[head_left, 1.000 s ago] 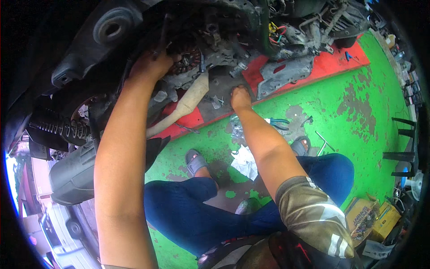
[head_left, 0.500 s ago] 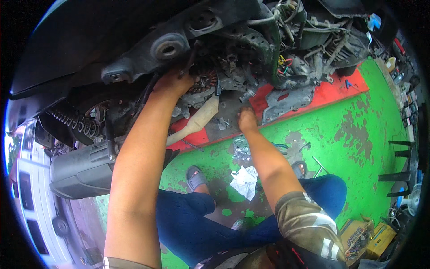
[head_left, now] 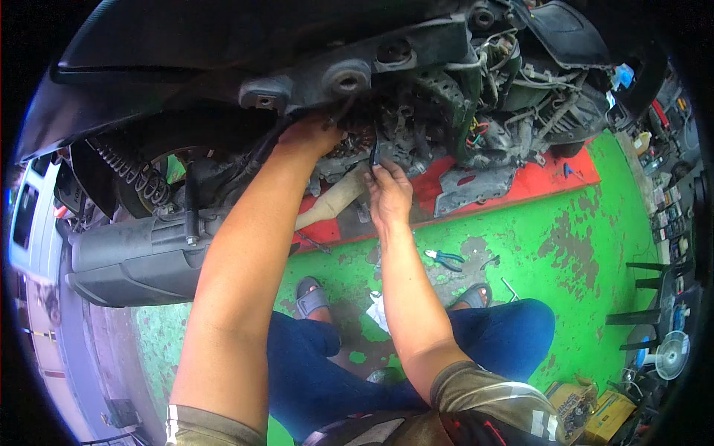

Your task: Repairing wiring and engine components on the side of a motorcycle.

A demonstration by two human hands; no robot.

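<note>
I squat before a stripped scooter engine [head_left: 416, 126] on a red stand [head_left: 550, 182]. My left hand [head_left: 314, 135] reaches up into the greasy engine, fingers hidden among the parts near a round finned piece; what it grips is not clear. My right hand [head_left: 388, 195] is lower and to the right, pinching a small dark tool or cable end [head_left: 375, 154] that points up at the engine. A beige exhaust pipe [head_left: 333, 204] runs below both hands.
The grey muffler [head_left: 134, 256] and the rear spring [head_left: 130, 175] lie at the left. Blue-handled pliers [head_left: 446, 259], a white rag [head_left: 379, 311] and small tools lie on the worn green floor [head_left: 565, 245]. Boxes [head_left: 595, 412] and a black stool [head_left: 647, 312] stand at the right.
The view has swung so the engine sits more to the right. My right hand rose from the lower cover to the engine, now pinching a small dark piece. My left hand stays in the engine.
</note>
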